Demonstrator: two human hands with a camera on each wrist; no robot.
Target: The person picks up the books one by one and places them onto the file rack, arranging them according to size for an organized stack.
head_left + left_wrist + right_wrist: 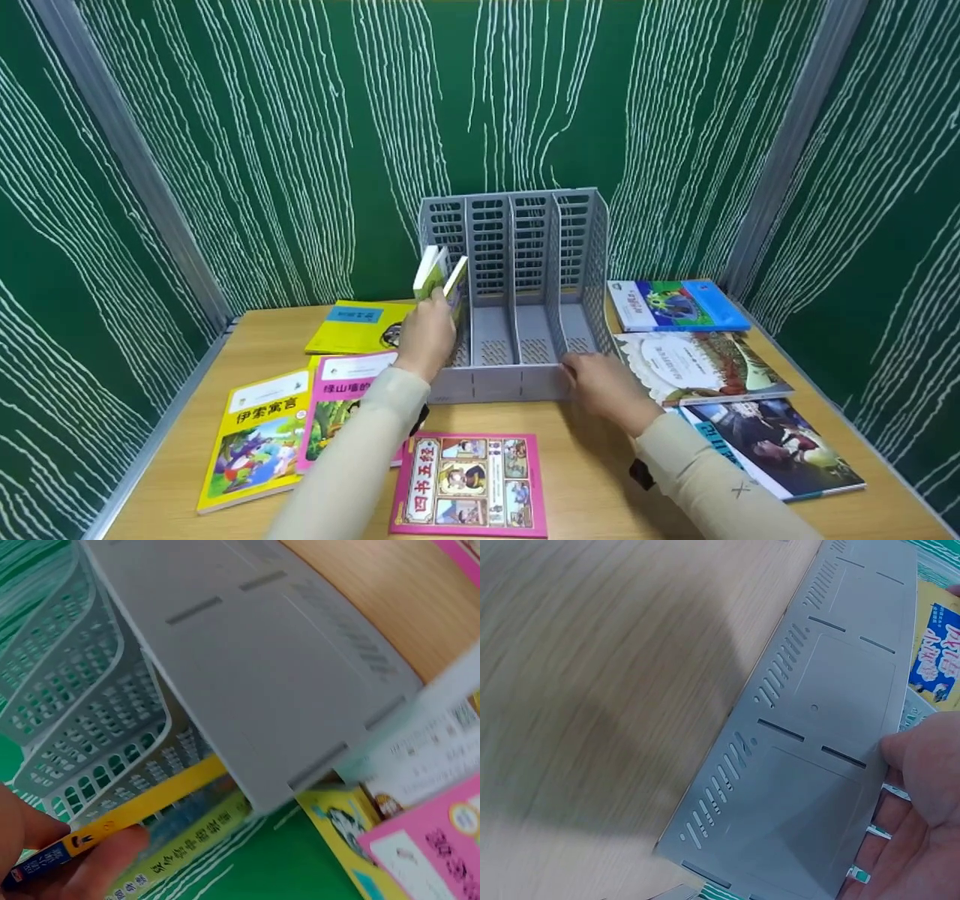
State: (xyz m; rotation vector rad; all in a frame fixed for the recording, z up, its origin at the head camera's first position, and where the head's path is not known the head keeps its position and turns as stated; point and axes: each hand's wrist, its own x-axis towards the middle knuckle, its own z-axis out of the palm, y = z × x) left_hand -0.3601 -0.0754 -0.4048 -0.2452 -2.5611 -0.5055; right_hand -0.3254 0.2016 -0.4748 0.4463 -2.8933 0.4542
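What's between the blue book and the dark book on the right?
A brown-and-white book lies between the blue book and the dark book, as the head view shows.

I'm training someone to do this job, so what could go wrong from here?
The yellow-spined book in the left hand might catch on the green-spined book close beside it. The grey rack could slide if the right hand, gripping its front edge, lets go. The left sleeve, reaching across the pink book at left, might nudge it.
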